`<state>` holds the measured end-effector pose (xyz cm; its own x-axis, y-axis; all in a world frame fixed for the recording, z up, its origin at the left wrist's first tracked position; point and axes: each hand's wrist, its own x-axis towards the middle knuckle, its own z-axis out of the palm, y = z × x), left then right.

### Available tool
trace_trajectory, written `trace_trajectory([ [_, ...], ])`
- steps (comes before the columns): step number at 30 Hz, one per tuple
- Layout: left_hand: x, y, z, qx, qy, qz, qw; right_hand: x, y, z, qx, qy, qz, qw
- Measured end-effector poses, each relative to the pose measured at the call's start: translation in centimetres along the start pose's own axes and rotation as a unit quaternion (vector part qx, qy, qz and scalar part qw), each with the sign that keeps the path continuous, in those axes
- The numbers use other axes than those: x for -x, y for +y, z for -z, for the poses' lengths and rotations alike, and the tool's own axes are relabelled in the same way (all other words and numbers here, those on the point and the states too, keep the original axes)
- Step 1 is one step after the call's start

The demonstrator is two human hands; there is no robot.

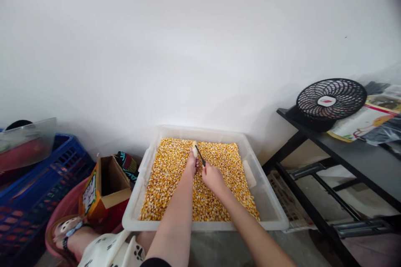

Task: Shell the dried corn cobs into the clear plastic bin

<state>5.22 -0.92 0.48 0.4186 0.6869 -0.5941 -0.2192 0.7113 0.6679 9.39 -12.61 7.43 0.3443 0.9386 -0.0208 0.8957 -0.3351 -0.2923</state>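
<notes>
My left hand (193,162) is closed around a small, pale corn cob (194,149), held upright over the corn. In my right hand (213,178) is a thin dark tool (199,156), which looks like a screwdriver; its tip meets or nearly meets the cob. Both hands are close together above a broad layer of loose yellow corn kernels (169,179). The kernels lie in a translucent white plastic tub (206,226). My fingers hide the lower part of the cob and most of the tool's handle.
A white wall (200,50) rises behind the tub. To the right is a black-framed table (360,162) bearing a round black fan (330,99) and packets. An open cardboard box (108,187), a pink basin (59,212) and a blue crate (40,183) are at left.
</notes>
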Motion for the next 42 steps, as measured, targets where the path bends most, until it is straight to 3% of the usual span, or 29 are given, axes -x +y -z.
trace_trajectory([
  [6,0.4,0.3,-0.2,-0.002,0.013,0.009,1.000,-0.7,-0.1,-0.6,-0.150,-0.004,-0.027,0.988],
  [13,0.2,0.2,0.0,0.006,0.005,0.008,1.000,-0.1,-0.6,-0.2,0.055,-0.002,-0.002,0.998],
  [15,0.1,0.1,0.0,0.007,0.003,0.006,1.000,-0.3,-0.6,-0.2,0.030,-0.003,-0.006,1.000],
  [20,0.1,0.1,0.0,0.007,0.001,0.006,1.000,-1.0,-0.4,-0.6,-0.148,-0.011,-0.024,0.989],
  [26,0.4,0.3,-0.1,0.015,0.002,0.007,1.000,-0.6,-0.7,-1.0,0.050,0.011,-0.010,0.999],
  [28,0.3,0.2,-0.2,0.019,0.003,0.004,1.000,-0.7,-0.8,-1.0,0.041,0.008,-0.014,0.999],
  [33,0.1,0.0,-0.2,0.029,0.008,-0.004,1.000,-1.7,-0.8,-0.8,-0.127,-0.017,-0.034,0.991],
  [35,0.1,0.0,-0.3,0.034,0.013,-0.008,0.999,-1.7,-0.6,-0.8,-0.107,-0.013,-0.028,0.994],
  [39,0.0,0.0,-0.4,0.036,0.023,-0.008,0.999,-1.2,-0.3,-1.1,0.032,0.016,-0.003,0.999],
  [42,-0.2,0.0,-0.4,0.032,0.027,-0.016,0.999,-1.5,-0.3,-1.2,-0.022,0.005,-0.008,1.000],
])
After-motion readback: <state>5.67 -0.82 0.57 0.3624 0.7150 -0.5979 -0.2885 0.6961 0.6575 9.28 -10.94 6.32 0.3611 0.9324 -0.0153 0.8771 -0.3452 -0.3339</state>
